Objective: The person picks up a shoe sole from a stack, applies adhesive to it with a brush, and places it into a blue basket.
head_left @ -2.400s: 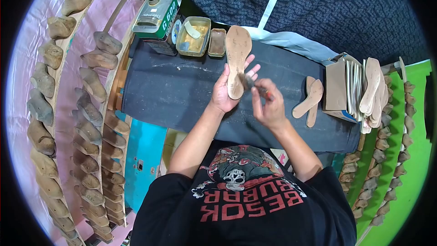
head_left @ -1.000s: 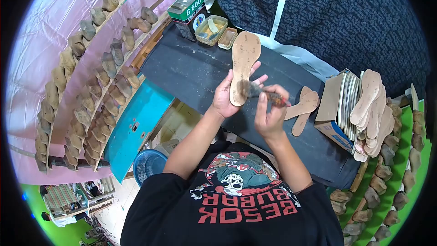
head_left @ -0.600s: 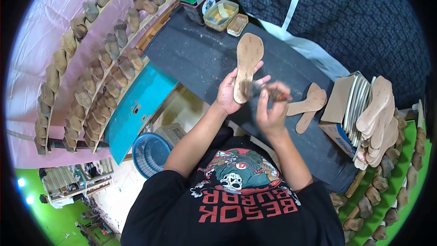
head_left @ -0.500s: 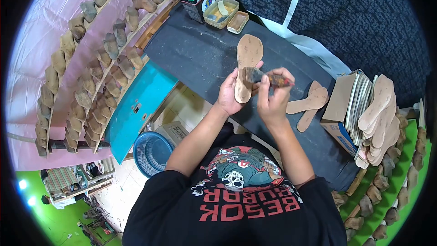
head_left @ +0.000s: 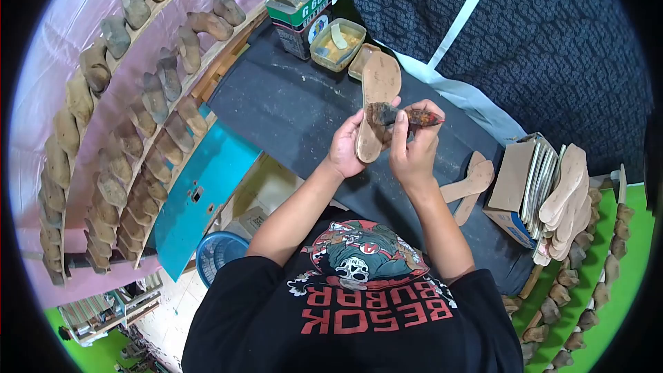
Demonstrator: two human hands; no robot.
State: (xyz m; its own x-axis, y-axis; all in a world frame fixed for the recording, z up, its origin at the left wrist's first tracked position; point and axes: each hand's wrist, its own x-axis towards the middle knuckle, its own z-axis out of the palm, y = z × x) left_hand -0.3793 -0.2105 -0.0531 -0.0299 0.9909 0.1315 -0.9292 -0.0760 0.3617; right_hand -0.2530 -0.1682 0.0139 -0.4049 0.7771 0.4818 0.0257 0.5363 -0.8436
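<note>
My left hand (head_left: pixel 347 146) is closed around the narrow lower part of a tan shoe insole (head_left: pixel 381 77), holding it up over the dark table with its wide end away from me. My right hand (head_left: pixel 416 144) grips a brush (head_left: pixel 423 118) with a dark, stained handle. The brush's bristles (head_left: pixel 378 114) lie against the insole's face near its middle. Two more insoles (head_left: pixel 475 179) lie crossed on the table to the right of my right hand.
A green glue can (head_left: pixel 299 10), a yellowish plastic tub (head_left: pixel 338 45) and a smaller tray (head_left: pixel 360 61) stand at the table's (head_left: pixel 276 90) far left. To the right, insoles (head_left: pixel 568 193) lean by a cardboard box (head_left: pixel 512 179). Shoe lasts (head_left: pixel 103 183) line racks; a blue basket (head_left: pixel 215 255) stands below.
The view has shifted slightly. The brush stays on the insole's middle with almost the same grip, and my left hand still holds the insole.
</note>
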